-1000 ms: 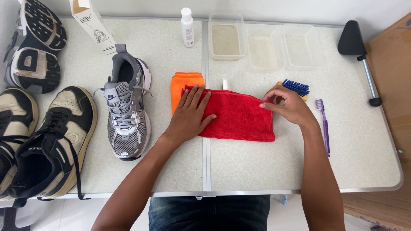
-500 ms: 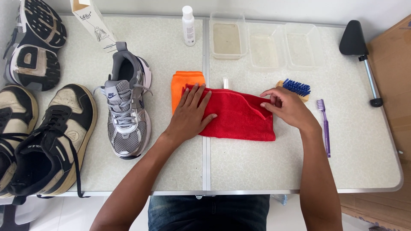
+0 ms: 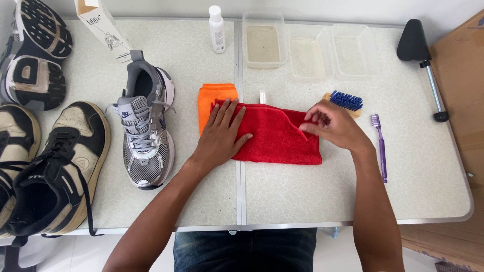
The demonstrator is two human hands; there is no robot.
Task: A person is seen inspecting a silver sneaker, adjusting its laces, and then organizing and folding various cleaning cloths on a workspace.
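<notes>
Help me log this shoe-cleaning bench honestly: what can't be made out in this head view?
- White object behind the red cloth: mostly covered, kind unclear.
- Orange cloth: partly under the red one.
- Blue-bristled brush: handle hidden by the right hand.
- Black-and-cream sneakers: cut off by the left edge.
- Cloth beneath the flat left hand: unseen.

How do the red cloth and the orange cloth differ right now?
The red cloth is spread wide with both hands on it; the orange cloth is folded small and untouched. Red lies on top, covering part of orange. The left hand presses red flat while the right hand pinches its edge. Both lie on the table.
</notes>
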